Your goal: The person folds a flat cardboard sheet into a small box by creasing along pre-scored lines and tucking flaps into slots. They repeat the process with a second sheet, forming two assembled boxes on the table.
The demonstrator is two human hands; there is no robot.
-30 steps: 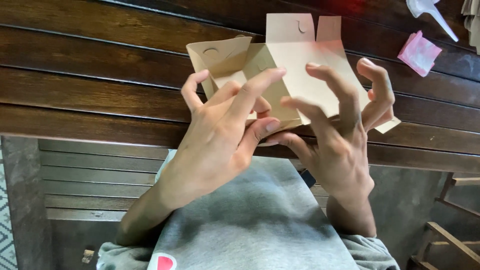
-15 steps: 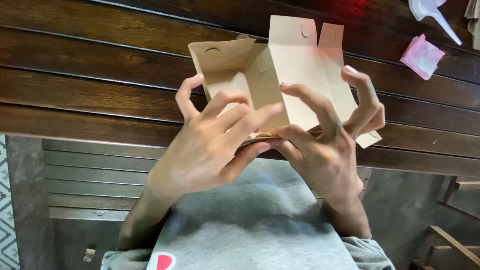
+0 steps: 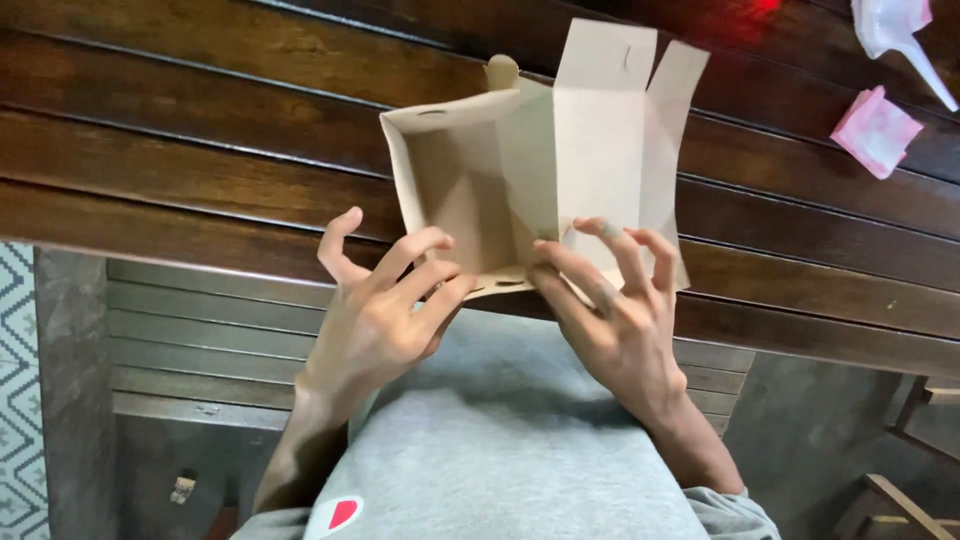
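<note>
A tan cardboard box (image 3: 520, 170) stands half-folded over the dark wooden slatted table (image 3: 200, 150), its open inside facing me and two flaps sticking up at the top right. My left hand (image 3: 385, 310) pinches the box's near bottom edge on the left with curled fingers. My right hand (image 3: 615, 310) grips the same near edge on the right, fingertips pressed on the box's inner wall and flap. Both hands hold the box just above my grey shirt.
A pink folded packet (image 3: 877, 130) lies on the table at the far right, with a white plastic piece (image 3: 900, 30) beyond it at the top corner. A wooden bench (image 3: 200, 340) runs under the table's near edge; patterned floor shows at the left.
The box has opened out from a flatter shape into an open box. Both hands slid from covering its front down to its near bottom edge.
</note>
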